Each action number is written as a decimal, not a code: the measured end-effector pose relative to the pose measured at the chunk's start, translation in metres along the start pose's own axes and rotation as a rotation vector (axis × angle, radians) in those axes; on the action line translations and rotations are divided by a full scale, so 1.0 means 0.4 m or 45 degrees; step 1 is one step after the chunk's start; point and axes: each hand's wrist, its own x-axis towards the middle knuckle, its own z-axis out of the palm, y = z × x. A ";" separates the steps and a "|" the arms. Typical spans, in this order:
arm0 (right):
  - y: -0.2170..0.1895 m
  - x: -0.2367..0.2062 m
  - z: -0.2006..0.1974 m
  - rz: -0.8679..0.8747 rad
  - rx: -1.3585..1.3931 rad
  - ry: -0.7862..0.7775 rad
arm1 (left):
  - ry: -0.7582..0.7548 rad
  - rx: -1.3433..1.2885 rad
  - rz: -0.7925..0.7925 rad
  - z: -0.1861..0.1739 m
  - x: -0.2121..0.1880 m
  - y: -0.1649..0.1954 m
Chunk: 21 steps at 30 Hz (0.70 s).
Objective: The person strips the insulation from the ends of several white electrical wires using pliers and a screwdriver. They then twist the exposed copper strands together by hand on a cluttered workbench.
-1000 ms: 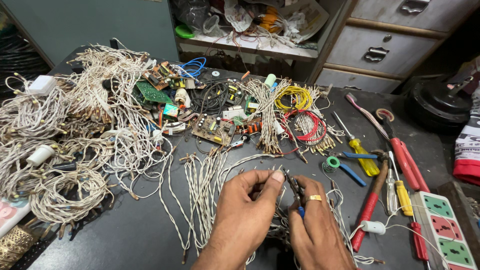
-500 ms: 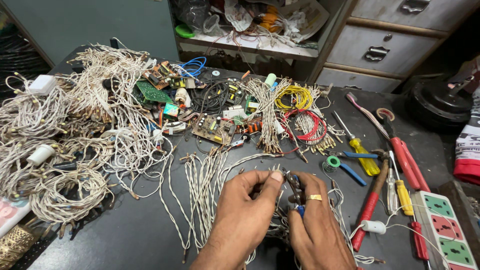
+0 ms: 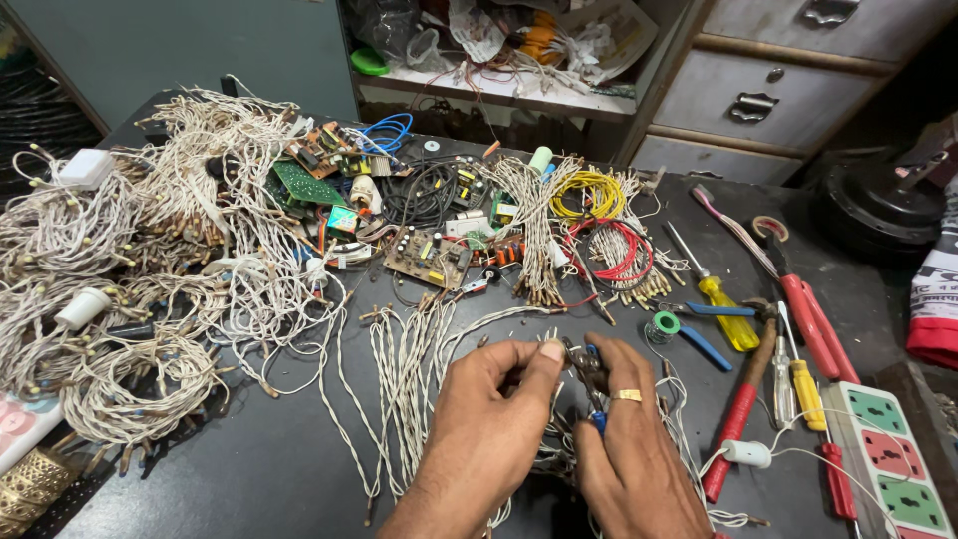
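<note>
Both hands sit low in the frame as before: left hand [image 3: 494, 424] pinching white wires [image 3: 414, 374], right hand [image 3: 629, 449] gripping small pliers [image 3: 589, 374], barely shifted.

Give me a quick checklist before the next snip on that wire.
1. Cutter held in right hand: ok, fingers wrap its blue handles.
2. Left hand steadies the wire: ok, thumb and finger pinch at the cutter's tip.
3. Wire seated between the cutter's blades: cannot tell, hands hide it.
4. Fingertips away from the blades: cannot tell, left thumb sits very close.
5. Spare tools in reach: ok, yellow screwdriver and red pliers lie to the right.
6. Loose strands tangling the right hand's grip: not ok, wires crowd under both hands.
</note>
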 end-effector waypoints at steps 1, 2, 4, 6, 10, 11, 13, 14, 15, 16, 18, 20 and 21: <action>-0.002 0.000 0.000 -0.032 -0.014 0.012 | -0.001 0.012 0.013 -0.001 0.000 0.001; -0.003 0.000 0.000 -0.019 -0.014 0.017 | 0.013 0.037 0.015 -0.001 -0.001 0.002; -0.003 0.000 0.001 0.008 -0.014 0.027 | 0.044 0.086 0.017 0.000 -0.001 0.002; -0.001 -0.002 0.001 -0.097 -0.017 0.059 | 0.082 0.100 0.094 -0.002 -0.001 0.000; 0.003 -0.009 -0.001 0.023 0.044 0.011 | 0.083 0.078 0.104 -0.002 0.000 -0.006; 0.004 -0.009 -0.001 0.017 0.036 0.020 | 0.081 0.042 0.098 0.000 0.001 -0.007; 0.007 -0.011 0.001 0.007 0.017 0.039 | 0.077 -0.029 0.086 0.005 0.004 -0.010; 0.009 -0.011 0.003 0.034 0.007 0.031 | 0.064 -0.076 0.089 0.005 0.005 -0.012; 0.012 -0.009 0.005 0.061 -0.005 0.023 | 0.051 -0.124 0.091 0.007 0.006 -0.014; 0.016 -0.008 0.007 0.088 -0.016 0.016 | 0.037 -0.171 0.094 0.009 0.008 -0.016; 0.024 -0.009 0.010 0.079 -0.032 0.013 | 0.029 -0.201 0.136 0.009 0.010 -0.020; 0.031 -0.007 0.013 0.075 -0.028 0.003 | 0.028 -0.198 0.149 0.009 0.011 -0.022; 0.035 -0.005 0.013 0.074 -0.015 -0.005 | 0.031 -0.181 0.141 0.009 0.010 -0.022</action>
